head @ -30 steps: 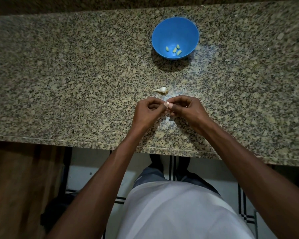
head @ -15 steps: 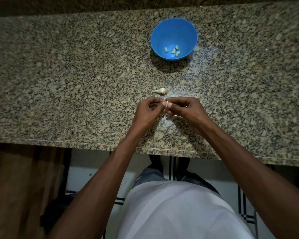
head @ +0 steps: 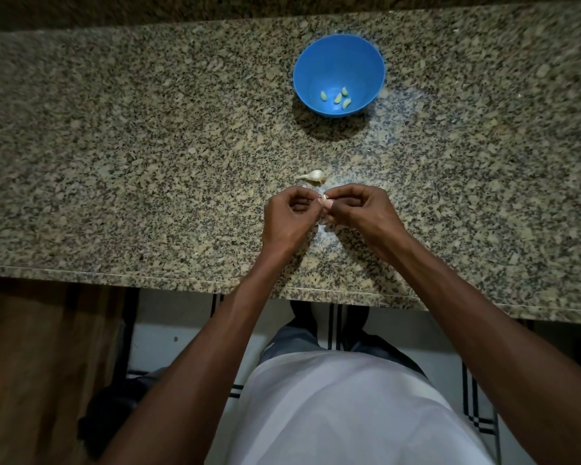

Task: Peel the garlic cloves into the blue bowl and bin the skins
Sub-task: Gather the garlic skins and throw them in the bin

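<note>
Speckled beige, grey and black on the granite counter (head: 148, 162). Plain bright blue on the bowl (head: 338, 62), pale yellow-green on the four peeled cloves (head: 337, 98) inside. Creamy white on the unpeeled clove (head: 312, 176) lying nearer. White shirt (head: 342, 414); black stripes on the white floor (head: 477, 417).

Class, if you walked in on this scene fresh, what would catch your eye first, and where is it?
First, the round blue plastic bowl at the far middle of the speckled granite counter, holding four peeled pale garlic cloves. Nearer, the left hand and right hand together pinch a small clove.
</note>
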